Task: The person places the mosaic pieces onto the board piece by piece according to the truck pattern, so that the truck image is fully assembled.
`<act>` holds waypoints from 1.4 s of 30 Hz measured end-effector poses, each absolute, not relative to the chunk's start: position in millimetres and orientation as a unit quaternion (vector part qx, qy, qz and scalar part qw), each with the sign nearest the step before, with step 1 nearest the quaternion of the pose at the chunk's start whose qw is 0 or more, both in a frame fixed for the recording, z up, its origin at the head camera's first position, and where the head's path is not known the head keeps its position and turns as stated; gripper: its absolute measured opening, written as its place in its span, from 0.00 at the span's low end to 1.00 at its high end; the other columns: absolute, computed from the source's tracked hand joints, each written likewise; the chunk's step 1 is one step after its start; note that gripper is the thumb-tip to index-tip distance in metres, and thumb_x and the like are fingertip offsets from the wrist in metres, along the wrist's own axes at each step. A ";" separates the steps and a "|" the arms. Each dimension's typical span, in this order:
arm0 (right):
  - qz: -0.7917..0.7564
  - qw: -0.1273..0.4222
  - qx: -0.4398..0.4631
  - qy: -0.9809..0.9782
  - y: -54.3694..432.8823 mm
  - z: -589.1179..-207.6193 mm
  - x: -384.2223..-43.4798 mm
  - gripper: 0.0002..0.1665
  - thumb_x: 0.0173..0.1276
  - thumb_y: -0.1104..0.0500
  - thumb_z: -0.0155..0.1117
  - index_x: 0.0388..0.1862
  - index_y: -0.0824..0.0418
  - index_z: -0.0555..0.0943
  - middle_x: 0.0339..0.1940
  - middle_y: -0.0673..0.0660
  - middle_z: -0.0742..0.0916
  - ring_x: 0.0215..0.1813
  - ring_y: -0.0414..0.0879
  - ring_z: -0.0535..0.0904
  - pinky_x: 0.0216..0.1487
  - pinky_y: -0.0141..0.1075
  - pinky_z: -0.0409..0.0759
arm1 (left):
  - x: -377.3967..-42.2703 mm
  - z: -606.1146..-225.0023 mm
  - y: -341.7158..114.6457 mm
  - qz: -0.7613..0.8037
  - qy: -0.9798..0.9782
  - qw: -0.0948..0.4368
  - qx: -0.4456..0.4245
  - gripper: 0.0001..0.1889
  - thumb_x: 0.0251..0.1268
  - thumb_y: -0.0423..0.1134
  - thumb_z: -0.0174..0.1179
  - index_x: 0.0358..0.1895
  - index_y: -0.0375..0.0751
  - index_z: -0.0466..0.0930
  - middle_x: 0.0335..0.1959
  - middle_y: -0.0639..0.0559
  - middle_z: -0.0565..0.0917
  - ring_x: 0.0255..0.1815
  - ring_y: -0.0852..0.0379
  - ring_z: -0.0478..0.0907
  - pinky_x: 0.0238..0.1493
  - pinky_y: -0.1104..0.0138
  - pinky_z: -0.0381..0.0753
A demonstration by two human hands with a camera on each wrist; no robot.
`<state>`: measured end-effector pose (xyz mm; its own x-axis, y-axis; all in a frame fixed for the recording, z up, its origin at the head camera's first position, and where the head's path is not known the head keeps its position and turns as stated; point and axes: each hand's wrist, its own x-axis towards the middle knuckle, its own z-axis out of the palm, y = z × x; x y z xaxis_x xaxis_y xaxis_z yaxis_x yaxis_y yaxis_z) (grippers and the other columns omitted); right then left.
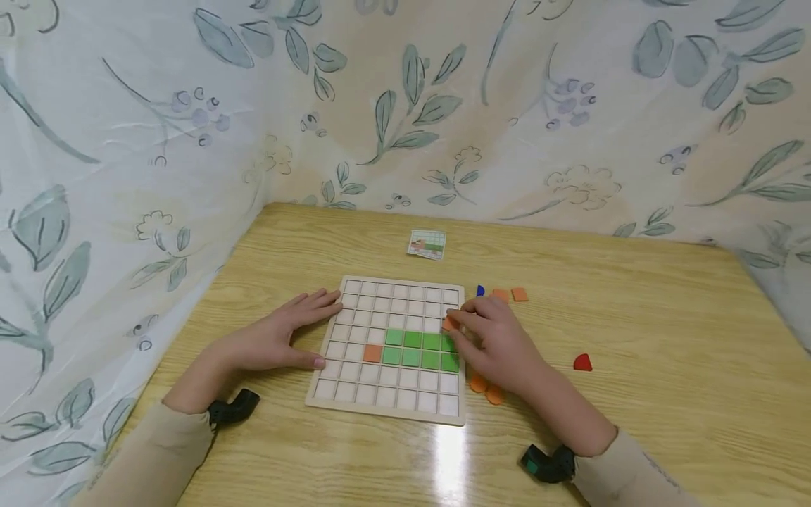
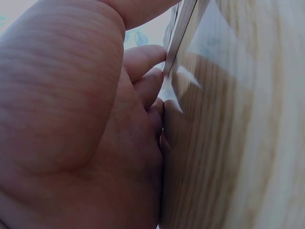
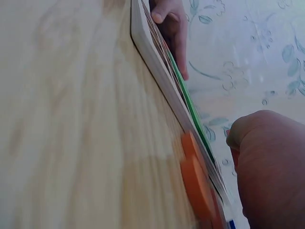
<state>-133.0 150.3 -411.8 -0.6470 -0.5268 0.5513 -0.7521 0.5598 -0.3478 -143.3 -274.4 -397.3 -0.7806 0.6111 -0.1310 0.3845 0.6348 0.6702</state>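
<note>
A square wooden grid board (image 1: 388, 415) lies on the table, with a block of green tiles (image 1: 412, 358) in two rows and one orange tile (image 1: 372, 353) at their left end. My left hand (image 1: 269, 336) rests on the table, thumb and fingertips touching the board's left edge. Over the board's right side, my right hand (image 1: 500, 343) pinches an orange square tile (image 1: 448, 324) between thumb and fingers, just above the green rows. The right wrist view shows the right thumb (image 3: 267, 157) with only a sliver of that tile beyond it.
Right of the board lie orange squares (image 1: 519, 294), a blue piece (image 1: 480, 290), rounded orange pieces (image 1: 494, 395) and a red quarter-round piece (image 1: 582, 362). Behind the board is a small picture card (image 1: 427, 243). A leaf-patterned cloth (image 1: 418, 105) hangs along the table's back and left.
</note>
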 end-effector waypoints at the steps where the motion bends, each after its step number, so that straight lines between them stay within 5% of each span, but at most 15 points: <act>1: 0.288 0.195 0.373 -0.860 147.2 -411.1 -132.9 0.16 0.70 0.62 0.78 0.54 0.67 0.93 0.45 0.56 0.86 0.44 0.50 0.76 0.45 0.43 0.74 | -143.7 -398.1 -273.5 0.322 0.886 0.176 0.282 0.53 0.65 0.62 0.77 0.89 0.56 0.59 0.92 0.57 0.49 0.91 0.36 0.36 0.84 0.33 0.38; 23: 0.287 0.137 0.427 -0.846 64.5 -408.6 -136.8 0.12 0.77 0.56 0.74 0.54 0.59 0.93 0.46 0.52 0.87 0.46 0.48 0.80 0.52 0.43 0.79 | -142.3 -401.1 -273.8 0.325 0.885 0.181 0.279 0.53 0.66 0.62 0.77 0.89 0.57 0.59 0.92 0.58 0.49 0.91 0.38 0.35 0.85 0.34 0.37; 42: 0.254 0.091 0.419 -0.867 49.0 -408.0 -140.1 0.14 0.79 0.52 0.73 0.56 0.56 0.93 0.48 0.50 0.88 0.52 0.48 0.82 0.60 0.44 0.81 | -143.6 -398.9 -273.7 0.322 0.887 0.176 0.282 0.53 0.65 0.61 0.77 0.89 0.57 0.59 0.91 0.58 0.50 0.91 0.38 0.36 0.85 0.33 0.38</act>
<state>-140.1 49.0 -408.0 -0.6332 -0.6800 0.3695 -0.7720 0.5209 -0.3643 -143.6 -273.7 -398.9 -0.7792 0.6130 -0.1304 0.3866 0.6339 0.6698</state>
